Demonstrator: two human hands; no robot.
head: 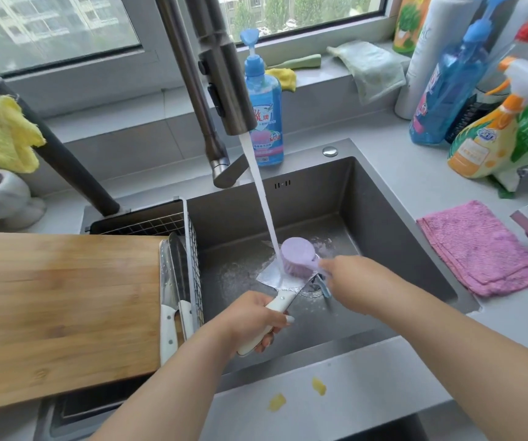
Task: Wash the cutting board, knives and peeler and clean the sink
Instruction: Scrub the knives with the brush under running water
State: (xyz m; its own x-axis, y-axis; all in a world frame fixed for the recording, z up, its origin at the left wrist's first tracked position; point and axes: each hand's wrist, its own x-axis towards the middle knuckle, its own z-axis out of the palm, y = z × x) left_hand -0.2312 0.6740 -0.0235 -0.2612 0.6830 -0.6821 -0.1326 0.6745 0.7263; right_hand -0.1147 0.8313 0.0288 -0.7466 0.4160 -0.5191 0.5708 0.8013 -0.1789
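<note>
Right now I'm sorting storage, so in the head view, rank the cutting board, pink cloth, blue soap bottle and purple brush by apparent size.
1. cutting board
2. pink cloth
3. blue soap bottle, though it stands farther away, so this is unsure
4. purple brush

Bare forearms without sleeves; left thumbnail (290,319) wears pale polish

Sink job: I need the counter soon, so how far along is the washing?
Apparently done: two white-handled knives in the wire rack. In hand: left hand holds a white-handled cleaver under running water; right hand scrubs it with a purple brush. Left: blue peeler, steel sink, possibly the wooden cutting board.
</note>
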